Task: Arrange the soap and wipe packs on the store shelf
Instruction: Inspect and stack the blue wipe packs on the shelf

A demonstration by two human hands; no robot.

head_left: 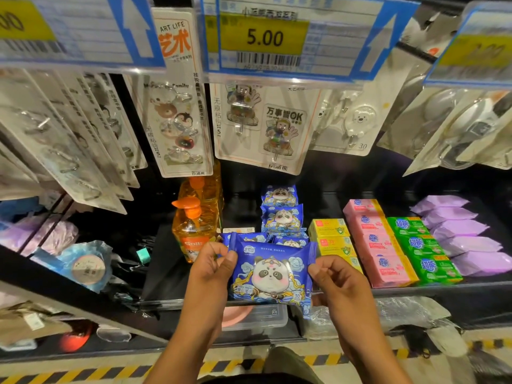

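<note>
A blue wipe pack with a panda picture (pixel 271 273) is held upright over the front edge of the black shelf (pixel 432 289). My left hand (pixel 213 264) pinches its left edge and my right hand (pixel 332 275) pinches its right edge. Behind it a row of the same blue panda packs (pixel 281 217) runs toward the back of the shelf. To the right lie rows of yellow soap boxes (pixel 328 231), pink soap packs (pixel 379 245), green soap packs (pixel 421 248) and purple packs (pixel 460 234).
Two orange pump bottles (pixel 194 228) stand left of the blue packs. Carded adhesive hooks (pixel 260 126) hang above the shelf under price tags (pixel 263 37). A round blue-wrapped item (pixel 86 264) lies at the left. A clear plastic box (pixel 257 314) sits on the shelf below.
</note>
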